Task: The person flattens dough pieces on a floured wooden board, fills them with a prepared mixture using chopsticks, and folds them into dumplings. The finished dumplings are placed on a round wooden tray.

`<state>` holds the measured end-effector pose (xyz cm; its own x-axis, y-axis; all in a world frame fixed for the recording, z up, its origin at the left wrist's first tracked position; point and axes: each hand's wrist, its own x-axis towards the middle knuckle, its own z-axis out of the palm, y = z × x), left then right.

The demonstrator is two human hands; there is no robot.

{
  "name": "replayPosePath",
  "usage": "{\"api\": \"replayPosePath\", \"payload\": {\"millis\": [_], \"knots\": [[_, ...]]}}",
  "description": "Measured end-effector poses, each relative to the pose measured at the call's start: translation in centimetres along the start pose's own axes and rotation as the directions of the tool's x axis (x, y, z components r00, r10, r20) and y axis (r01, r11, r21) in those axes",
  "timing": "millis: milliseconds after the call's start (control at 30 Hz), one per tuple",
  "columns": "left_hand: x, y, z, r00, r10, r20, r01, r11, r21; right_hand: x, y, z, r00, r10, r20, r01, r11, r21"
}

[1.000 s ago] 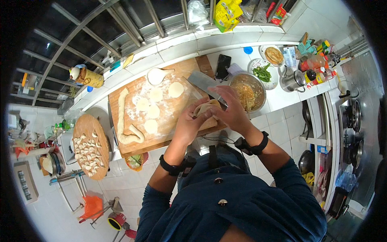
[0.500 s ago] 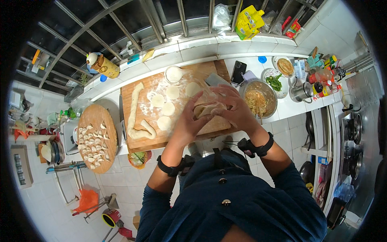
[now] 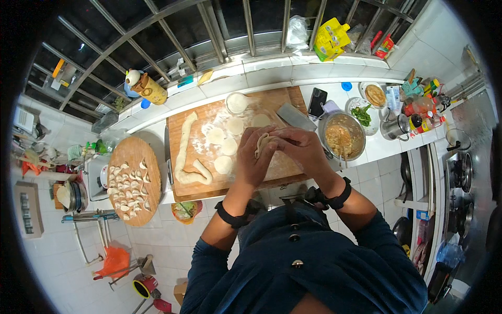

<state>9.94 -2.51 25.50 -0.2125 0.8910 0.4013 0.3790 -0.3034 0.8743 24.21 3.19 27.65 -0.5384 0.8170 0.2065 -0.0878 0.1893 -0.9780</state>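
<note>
From over the person's head, I see both hands pinched on one folded dumpling (image 3: 262,145): the left hand (image 3: 251,159) cups it, the right hand (image 3: 302,149) has its fingers closed at the edge. It is held up over the floury board (image 3: 286,98), where round wrappers (image 3: 215,136) lie beside a bent dough rope (image 3: 181,157). A cleaver (image 3: 295,116) lies by the board's right edge, near the filling bowl (image 3: 360,147) on the tabletop (image 3: 374,149). Off left, finished dumplings (image 3: 129,187) cover much of a round board (image 3: 152,157)
</note>
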Motion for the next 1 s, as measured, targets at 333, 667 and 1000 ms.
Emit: {"api": "replayPosePath", "payload": {"millis": [333,667,1000], "knots": [[0.3,0.8,-0.7,0.986,0.161,0.048,-0.163,0.985,0.048,0.0,-1.5,-0.4,0.987,0.141,0.07,-0.135,0.987,-0.082],[-1.4,1.2,1.2,0.917,-0.396,0.05,0.345,0.726,-0.595,-1.2,1.4,2.4,0.974,0.216,0.071,-0.226,0.954,0.195],[-1.3,2.0,0.7,0.92,-0.392,0.001,0.352,0.824,-0.443,0.0,-1.2,2.0,0.994,0.072,0.082,-0.059,0.986,-0.155]]}}
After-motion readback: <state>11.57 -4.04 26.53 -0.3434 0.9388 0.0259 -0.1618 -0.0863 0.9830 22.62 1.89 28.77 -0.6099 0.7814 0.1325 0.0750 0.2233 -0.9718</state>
